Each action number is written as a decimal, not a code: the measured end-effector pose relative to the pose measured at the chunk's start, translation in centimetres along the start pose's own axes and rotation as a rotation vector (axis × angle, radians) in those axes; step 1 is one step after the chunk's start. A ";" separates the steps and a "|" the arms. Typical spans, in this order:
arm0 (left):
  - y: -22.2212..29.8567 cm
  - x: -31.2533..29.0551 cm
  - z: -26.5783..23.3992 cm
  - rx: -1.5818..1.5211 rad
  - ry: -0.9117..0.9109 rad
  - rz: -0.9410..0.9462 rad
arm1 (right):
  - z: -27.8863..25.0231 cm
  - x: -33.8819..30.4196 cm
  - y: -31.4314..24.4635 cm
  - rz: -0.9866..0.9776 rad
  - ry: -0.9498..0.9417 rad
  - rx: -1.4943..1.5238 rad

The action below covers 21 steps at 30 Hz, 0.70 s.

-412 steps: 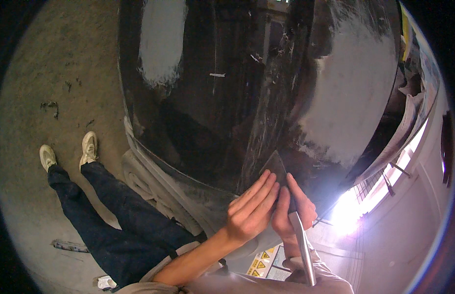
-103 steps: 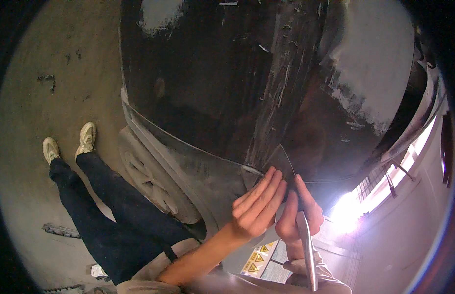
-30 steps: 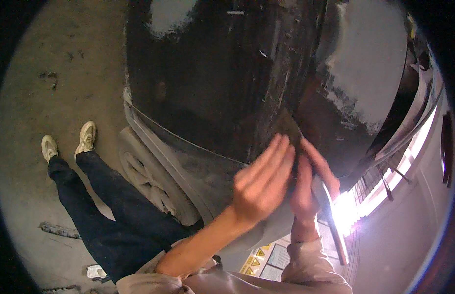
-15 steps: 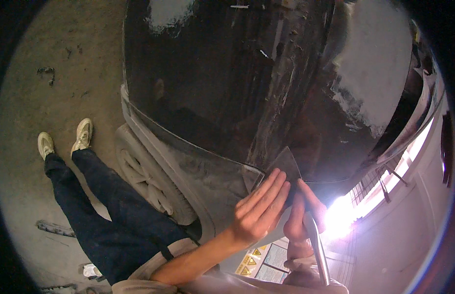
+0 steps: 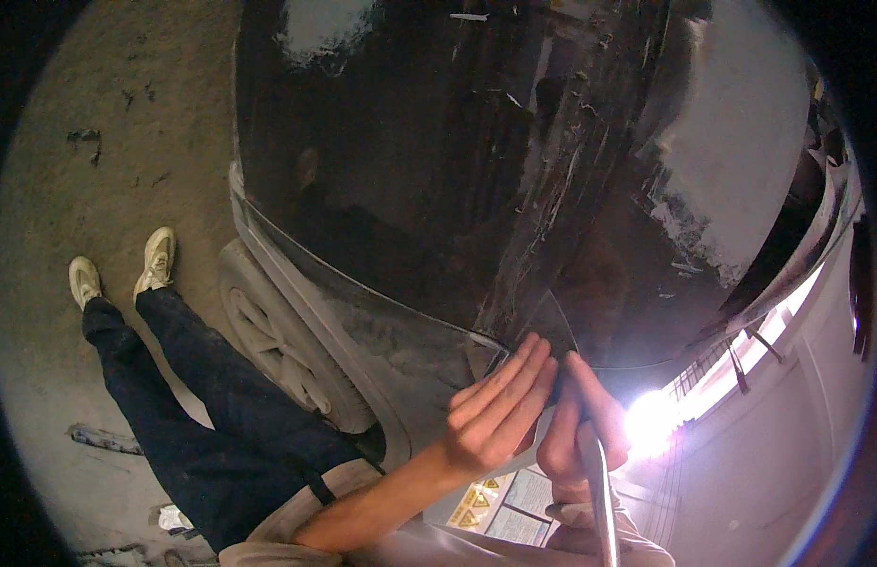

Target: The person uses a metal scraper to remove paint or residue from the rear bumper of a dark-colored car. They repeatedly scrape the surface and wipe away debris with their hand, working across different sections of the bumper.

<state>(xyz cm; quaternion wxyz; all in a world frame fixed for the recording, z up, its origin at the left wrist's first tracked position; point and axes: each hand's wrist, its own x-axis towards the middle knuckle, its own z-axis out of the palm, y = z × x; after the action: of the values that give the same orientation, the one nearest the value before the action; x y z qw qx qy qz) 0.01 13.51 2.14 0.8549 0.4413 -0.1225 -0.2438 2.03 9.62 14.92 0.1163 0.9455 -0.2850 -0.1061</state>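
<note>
A thin dark sheet (image 5: pixel 550 319) with a pointed corner sticks up between my hands, in front of a black car panel (image 5: pixel 391 189). My left hand (image 5: pixel 500 406) lies along it with straight fingers held close together; its thumb is hidden. On the other side my right hand (image 5: pixel 585 416) pinches near the sheet's edge, thumb and fingers bent around it. What lies between the fingers is mostly covered. A pale, shiny long strip (image 5: pixel 601 491) runs down from beside my right hand; whether that hand touches it I cannot tell.
Grey rough patches (image 5: pixel 740 132) and scuffs mark the panel. A dusty wheel (image 5: pixel 287 340) is on the left, beside my legs. Below my hands is a white board with yellow warning signs (image 5: pixel 474 506). Strong light (image 5: pixel 655 425) glares at the right. Debris (image 5: pixel 103 439) lies on the floor.
Both hands sit slightly lower in the picture, and the sheet's corner shows less. The shiny strip has swung a little to the left at its lower end. My grip looks unchanged.
</note>
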 end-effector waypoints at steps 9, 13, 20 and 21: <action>-1.8 4.9 0.5 0.041 0.082 0.022 | 1.6 2.8 1.6 0.160 0.111 0.087; 0.7 1.9 -0.1 -0.014 0.083 0.073 | 0.6 -1.4 2.0 0.145 0.166 0.135; 0.7 -1.7 0.8 0.015 0.012 -0.022 | -0.2 -4.5 2.1 0.121 0.074 -0.019; 0.6 -1.7 0.8 -0.002 0.025 -0.017 | -0.1 -4.0 2.1 0.077 0.066 -0.011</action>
<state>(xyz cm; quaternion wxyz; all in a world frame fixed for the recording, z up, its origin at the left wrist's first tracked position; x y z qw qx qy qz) -1.63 14.15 3.06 0.8546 0.4445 -0.1078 -0.2459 -2.31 10.21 16.14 0.1349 0.9363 -0.3164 -0.0716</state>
